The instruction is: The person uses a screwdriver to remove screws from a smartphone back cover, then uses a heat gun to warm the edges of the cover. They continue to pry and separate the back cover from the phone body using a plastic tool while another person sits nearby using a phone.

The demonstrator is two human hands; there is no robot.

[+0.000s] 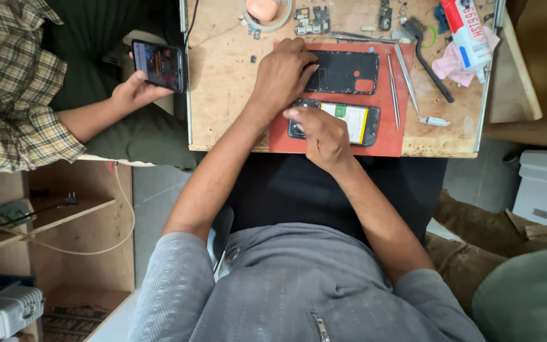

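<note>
While the left hand lies flat, fingers together, on the black back cover at top centre, the right hand, fingers pinched, works at the opened phone below it on the red mat, best done gently; a white-and-red tube lies upper right.

Grey ribbed short-sleeved top with a zip at the chest, dark trousers, bare forearms.

one head-worn view looks steeply down, fairly close, over a small workbench.
</note>
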